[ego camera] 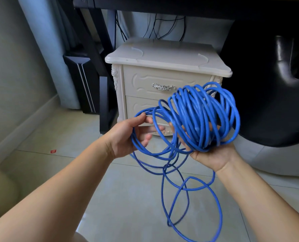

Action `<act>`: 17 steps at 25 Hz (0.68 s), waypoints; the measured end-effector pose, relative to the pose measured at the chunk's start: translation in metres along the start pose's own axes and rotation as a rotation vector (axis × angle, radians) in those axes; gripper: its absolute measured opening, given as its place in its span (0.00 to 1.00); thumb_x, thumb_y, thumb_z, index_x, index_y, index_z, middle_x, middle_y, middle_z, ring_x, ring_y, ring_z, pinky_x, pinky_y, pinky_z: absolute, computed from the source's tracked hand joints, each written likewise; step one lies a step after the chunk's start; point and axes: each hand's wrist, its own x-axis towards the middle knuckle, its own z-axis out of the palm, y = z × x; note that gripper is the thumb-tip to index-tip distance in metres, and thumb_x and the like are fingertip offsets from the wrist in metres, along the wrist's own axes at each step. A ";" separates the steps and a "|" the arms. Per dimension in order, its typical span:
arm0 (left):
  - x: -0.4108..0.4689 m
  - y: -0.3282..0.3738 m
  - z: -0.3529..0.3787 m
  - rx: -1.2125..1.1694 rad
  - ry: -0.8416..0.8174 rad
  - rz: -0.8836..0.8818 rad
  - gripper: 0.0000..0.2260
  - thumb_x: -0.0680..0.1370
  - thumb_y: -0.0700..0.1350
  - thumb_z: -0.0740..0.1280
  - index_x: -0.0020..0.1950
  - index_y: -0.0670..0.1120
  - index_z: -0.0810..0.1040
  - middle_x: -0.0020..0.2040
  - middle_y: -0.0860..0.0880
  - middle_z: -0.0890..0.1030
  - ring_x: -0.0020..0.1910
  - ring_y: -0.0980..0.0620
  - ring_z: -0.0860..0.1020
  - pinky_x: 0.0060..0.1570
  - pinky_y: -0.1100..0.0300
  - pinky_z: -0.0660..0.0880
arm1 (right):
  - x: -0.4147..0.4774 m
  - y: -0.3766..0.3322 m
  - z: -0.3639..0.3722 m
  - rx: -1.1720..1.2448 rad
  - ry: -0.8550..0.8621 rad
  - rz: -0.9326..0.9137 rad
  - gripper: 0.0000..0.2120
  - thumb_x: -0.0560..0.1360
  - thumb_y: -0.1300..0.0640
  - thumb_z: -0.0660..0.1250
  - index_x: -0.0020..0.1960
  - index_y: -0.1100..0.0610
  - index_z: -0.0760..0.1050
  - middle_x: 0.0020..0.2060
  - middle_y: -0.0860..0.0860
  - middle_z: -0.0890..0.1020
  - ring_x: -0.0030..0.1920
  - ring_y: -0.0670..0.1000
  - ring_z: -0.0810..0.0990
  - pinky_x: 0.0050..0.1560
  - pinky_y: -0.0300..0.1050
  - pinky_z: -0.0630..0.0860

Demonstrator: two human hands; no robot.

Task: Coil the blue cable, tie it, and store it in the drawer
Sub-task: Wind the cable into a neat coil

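The blue cable (203, 116) is gathered into a thick bundle of loose loops, cradled on the upturned right hand (213, 154). A few wider loops are gripped by the left hand (126, 135), and the rest is trailed in slack curves onto the floor (127, 198). The cream drawer (141, 82), fitted with a silver handle, is seen closed behind the bundle.

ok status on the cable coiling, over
Left hand grips a loose loop, right hand holds the coil. Blue cable part coiled, untied, slack on the floor. Nightstand drawers shut.
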 end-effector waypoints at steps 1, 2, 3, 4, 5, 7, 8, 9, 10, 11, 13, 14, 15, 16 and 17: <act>0.002 0.000 -0.002 0.007 0.035 0.009 0.13 0.83 0.50 0.58 0.43 0.47 0.77 0.50 0.43 0.85 0.24 0.56 0.74 0.24 0.65 0.74 | 0.000 -0.002 0.000 0.045 -0.021 -0.024 0.21 0.58 0.60 0.73 0.50 0.63 0.83 0.52 0.60 0.84 0.47 0.61 0.85 0.33 0.52 0.83; 0.004 0.001 -0.005 0.000 0.054 0.019 0.13 0.82 0.50 0.59 0.44 0.47 0.77 0.47 0.44 0.85 0.22 0.57 0.69 0.21 0.68 0.68 | -0.002 -0.004 -0.001 0.080 -0.038 -0.053 0.21 0.57 0.60 0.74 0.50 0.62 0.82 0.49 0.59 0.84 0.45 0.60 0.85 0.32 0.51 0.82; 0.005 0.002 -0.008 -0.010 0.062 0.028 0.12 0.82 0.49 0.59 0.44 0.47 0.77 0.45 0.44 0.85 0.21 0.58 0.66 0.20 0.69 0.64 | -0.001 -0.009 -0.004 0.105 -0.029 -0.077 0.17 0.61 0.58 0.73 0.49 0.60 0.81 0.47 0.57 0.84 0.43 0.59 0.85 0.31 0.50 0.81; 0.005 0.004 -0.011 -0.020 0.062 0.037 0.12 0.82 0.49 0.60 0.43 0.46 0.78 0.45 0.44 0.85 0.21 0.58 0.64 0.20 0.69 0.62 | -0.001 -0.013 -0.005 0.128 -0.016 -0.095 0.12 0.66 0.55 0.68 0.48 0.59 0.80 0.44 0.55 0.84 0.40 0.57 0.85 0.30 0.48 0.81; 0.005 0.005 -0.014 -0.029 0.057 0.047 0.11 0.81 0.48 0.60 0.43 0.46 0.78 0.44 0.45 0.85 0.21 0.59 0.63 0.19 0.70 0.61 | -0.002 -0.017 -0.007 0.154 0.004 -0.105 0.11 0.70 0.53 0.62 0.47 0.58 0.78 0.43 0.53 0.82 0.37 0.55 0.84 0.28 0.47 0.80; 0.005 0.008 -0.018 -0.033 0.045 0.070 0.10 0.80 0.48 0.62 0.43 0.46 0.78 0.43 0.46 0.84 0.21 0.59 0.62 0.18 0.70 0.60 | -0.003 -0.025 -0.014 0.202 0.021 -0.112 0.13 0.75 0.52 0.56 0.45 0.57 0.76 0.40 0.53 0.81 0.34 0.55 0.83 0.26 0.47 0.79; 0.007 0.009 -0.020 -0.033 0.050 0.084 0.10 0.80 0.48 0.63 0.42 0.46 0.78 0.41 0.47 0.83 0.21 0.59 0.61 0.18 0.70 0.59 | -0.005 -0.027 -0.015 0.221 0.015 -0.121 0.15 0.78 0.51 0.54 0.43 0.57 0.76 0.38 0.52 0.81 0.32 0.54 0.83 0.25 0.47 0.79; 0.009 0.010 -0.022 -0.032 0.072 0.099 0.10 0.80 0.49 0.63 0.41 0.46 0.77 0.39 0.48 0.82 0.21 0.59 0.61 0.17 0.70 0.59 | -0.005 -0.029 -0.017 0.226 0.027 -0.131 0.19 0.80 0.50 0.51 0.41 0.57 0.75 0.35 0.52 0.81 0.31 0.54 0.82 0.24 0.47 0.78; 0.012 0.010 -0.024 -0.027 0.119 0.115 0.11 0.80 0.49 0.64 0.40 0.46 0.76 0.36 0.49 0.79 0.21 0.59 0.60 0.17 0.69 0.58 | -0.007 -0.029 -0.018 0.216 0.031 -0.139 0.21 0.81 0.49 0.50 0.39 0.57 0.74 0.32 0.52 0.80 0.29 0.53 0.81 0.24 0.46 0.78; 0.015 0.010 -0.026 -0.004 0.182 0.136 0.11 0.80 0.49 0.65 0.39 0.46 0.74 0.35 0.49 0.76 0.21 0.59 0.60 0.18 0.69 0.59 | -0.009 -0.029 -0.018 0.206 0.032 -0.140 0.21 0.81 0.49 0.50 0.38 0.56 0.74 0.31 0.51 0.80 0.29 0.52 0.81 0.24 0.45 0.78; 0.019 0.006 -0.027 0.187 0.347 0.187 0.11 0.79 0.49 0.67 0.40 0.45 0.74 0.34 0.48 0.74 0.22 0.57 0.62 0.20 0.67 0.63 | -0.012 -0.029 -0.016 0.207 0.037 -0.145 0.18 0.77 0.51 0.53 0.37 0.57 0.75 0.31 0.51 0.79 0.28 0.52 0.80 0.24 0.44 0.77; 0.020 0.004 -0.026 0.355 0.431 0.210 0.11 0.79 0.49 0.68 0.42 0.44 0.74 0.34 0.48 0.75 0.21 0.56 0.65 0.21 0.64 0.67 | -0.014 -0.026 -0.013 0.206 0.027 -0.132 0.19 0.77 0.51 0.53 0.35 0.58 0.75 0.30 0.51 0.79 0.28 0.52 0.80 0.24 0.44 0.77; 0.020 0.001 -0.024 0.534 0.497 0.234 0.10 0.78 0.49 0.69 0.45 0.44 0.74 0.35 0.47 0.78 0.21 0.55 0.69 0.23 0.62 0.72 | -0.012 -0.026 -0.016 0.211 0.034 -0.121 0.20 0.77 0.51 0.52 0.35 0.58 0.76 0.30 0.51 0.79 0.28 0.53 0.80 0.24 0.44 0.78; 0.020 -0.002 -0.023 0.703 0.534 0.258 0.10 0.77 0.49 0.70 0.49 0.45 0.73 0.37 0.46 0.80 0.23 0.54 0.74 0.26 0.60 0.75 | -0.012 -0.025 -0.015 0.214 0.063 -0.106 0.19 0.77 0.51 0.53 0.35 0.58 0.75 0.30 0.51 0.79 0.28 0.53 0.80 0.24 0.44 0.78; 0.020 -0.005 -0.020 0.864 0.548 0.271 0.13 0.76 0.49 0.72 0.54 0.47 0.72 0.39 0.46 0.81 0.26 0.53 0.78 0.29 0.58 0.78 | -0.009 -0.026 -0.018 0.218 0.083 -0.108 0.16 0.75 0.52 0.54 0.35 0.57 0.75 0.30 0.50 0.78 0.27 0.52 0.80 0.23 0.45 0.77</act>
